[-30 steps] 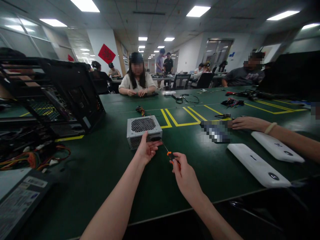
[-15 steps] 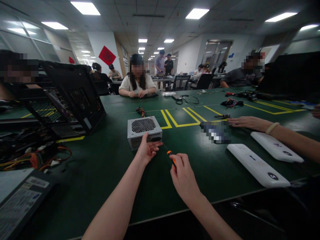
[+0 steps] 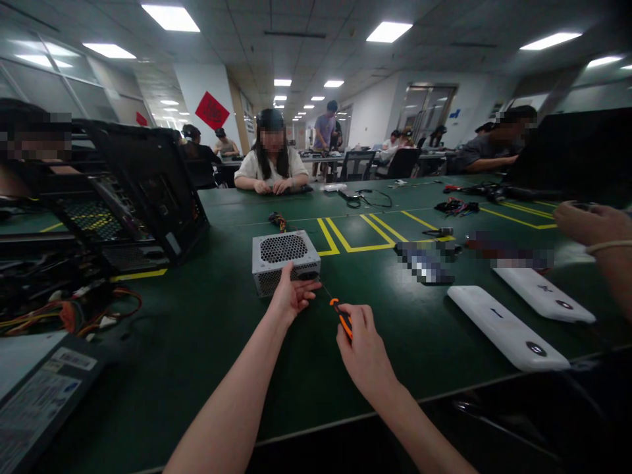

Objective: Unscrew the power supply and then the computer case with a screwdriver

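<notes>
The left hand (image 3: 296, 296) is half open against the power supply box (image 3: 285, 249), its thumb up at the box's top front edge and its fingers stretched along the front face toward the right-hand corner. The right hand (image 3: 363, 342) is closed around the orange and black handle of a screwdriver (image 3: 344, 322), whose thin shaft slants up to that corner, just beside the left fingertips; whether its tip touches the box I cannot tell. The box sits on the green tabletop (image 3: 409, 349), well in from the near edge, with a wire bundle (image 3: 279, 222) behind it and yellow tape (image 3: 368, 249) to its right. Toward the near edge on the right lie two white devices (image 3: 506, 326); on the left stands a black computer case (image 3: 165, 191)
</notes>
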Action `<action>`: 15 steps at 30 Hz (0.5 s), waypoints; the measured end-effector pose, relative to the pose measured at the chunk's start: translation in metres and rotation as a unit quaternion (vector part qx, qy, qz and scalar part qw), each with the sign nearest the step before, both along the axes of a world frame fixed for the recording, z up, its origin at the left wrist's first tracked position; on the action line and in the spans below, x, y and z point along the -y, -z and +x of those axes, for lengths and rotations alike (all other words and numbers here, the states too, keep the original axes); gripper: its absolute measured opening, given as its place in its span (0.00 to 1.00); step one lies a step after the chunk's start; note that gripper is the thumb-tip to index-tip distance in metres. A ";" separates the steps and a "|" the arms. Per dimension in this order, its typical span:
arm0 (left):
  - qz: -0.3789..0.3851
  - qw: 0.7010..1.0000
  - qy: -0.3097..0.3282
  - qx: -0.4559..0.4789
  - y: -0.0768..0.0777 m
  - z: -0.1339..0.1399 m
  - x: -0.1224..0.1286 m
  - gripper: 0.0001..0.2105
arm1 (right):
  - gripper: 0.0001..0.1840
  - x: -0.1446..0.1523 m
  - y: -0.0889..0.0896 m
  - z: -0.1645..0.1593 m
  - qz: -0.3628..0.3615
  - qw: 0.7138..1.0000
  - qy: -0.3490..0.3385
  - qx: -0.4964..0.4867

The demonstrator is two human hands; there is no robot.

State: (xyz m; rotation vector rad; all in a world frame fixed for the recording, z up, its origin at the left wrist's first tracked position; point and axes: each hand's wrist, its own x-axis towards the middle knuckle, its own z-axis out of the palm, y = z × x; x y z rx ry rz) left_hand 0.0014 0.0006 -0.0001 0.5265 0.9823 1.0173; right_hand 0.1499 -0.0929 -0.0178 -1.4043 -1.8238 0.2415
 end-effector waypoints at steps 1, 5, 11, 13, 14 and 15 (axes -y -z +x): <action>0.000 1.000 0.000 0.000 0.000 0.000 0.000 0.33 | 0.13 0.000 0.000 0.000 0.000 1.000 -0.004 -0.008; -0.003 1.000 0.000 0.017 0.002 0.000 -0.001 0.33 | 0.11 -0.003 0.000 0.002 -0.006 0.999 -0.021 -0.029; 0.002 0.998 -0.024 0.058 0.002 0.002 0.002 0.32 | 0.14 -0.002 0.000 -0.001 -0.013 0.999 -0.019 -0.024; 0.004 0.998 -0.030 0.062 0.003 0.003 0.003 0.31 | 0.14 -0.001 0.001 -0.002 -0.013 1.000 -0.004 -0.022; 0.003 0.998 -0.033 0.062 0.003 0.004 0.002 0.32 | 0.13 -0.002 0.001 -0.002 -0.015 1.000 0.000 -0.023; 0.001 0.997 -0.036 0.061 0.003 0.005 0.002 0.32 | 0.12 -0.002 0.001 -0.001 -0.018 1.000 -0.001 -0.025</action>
